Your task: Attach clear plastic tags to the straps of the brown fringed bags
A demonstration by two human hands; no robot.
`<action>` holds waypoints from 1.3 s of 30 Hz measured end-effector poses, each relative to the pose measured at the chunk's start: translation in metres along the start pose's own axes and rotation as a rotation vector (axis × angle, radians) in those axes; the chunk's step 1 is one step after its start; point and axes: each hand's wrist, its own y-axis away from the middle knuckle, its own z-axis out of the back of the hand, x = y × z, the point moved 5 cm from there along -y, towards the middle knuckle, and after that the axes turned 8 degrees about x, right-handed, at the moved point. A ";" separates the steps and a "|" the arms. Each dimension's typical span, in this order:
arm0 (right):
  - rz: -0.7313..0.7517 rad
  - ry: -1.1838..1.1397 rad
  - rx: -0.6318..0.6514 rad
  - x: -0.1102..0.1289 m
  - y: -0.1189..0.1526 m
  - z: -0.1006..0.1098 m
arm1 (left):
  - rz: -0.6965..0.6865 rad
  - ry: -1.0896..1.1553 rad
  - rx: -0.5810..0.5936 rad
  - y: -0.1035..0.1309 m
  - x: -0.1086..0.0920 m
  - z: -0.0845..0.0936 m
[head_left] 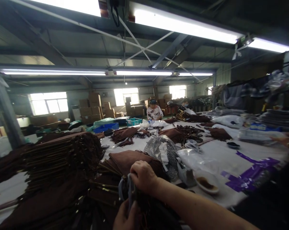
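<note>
My right hand (144, 177) is closed at the upper end of a grey-blue fabric strip (129, 187), its fingers curled over brown fabric. Below it, my left hand (127, 217) pinches the lower part of the same strip between thumb and fingers. Around both hands lie dark brown fabric pouches with brass-coloured zip edges, one brown pouch (128, 159) lying just beyond my right hand. To the left rises a tall stack of brown pouches (60, 156) with dark fringes. The lower edges of the work beneath my hands are in shadow.
On the white table (221, 147) are a patterned grey bag (156, 148), clear plastic, a shallow dish (206, 185) and purple packaging (252, 174). Blue crates (106, 127) stand farther back. Across the table sits a person (154, 110); another person's hand (284, 140) reaches in at right.
</note>
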 end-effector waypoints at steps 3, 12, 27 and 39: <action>-0.052 -0.032 -0.036 -0.004 -0.003 -0.005 | 0.071 0.158 0.076 -0.004 -0.003 -0.004; 0.074 -0.170 -0.065 -0.008 0.028 0.008 | 0.222 0.412 0.360 0.009 0.014 -0.005; 0.372 0.196 0.094 0.001 0.028 -0.006 | 0.362 0.853 0.544 0.025 -0.002 -0.021; 0.175 -0.203 0.029 -0.005 0.016 0.016 | 0.301 0.650 0.329 0.015 -0.015 -0.016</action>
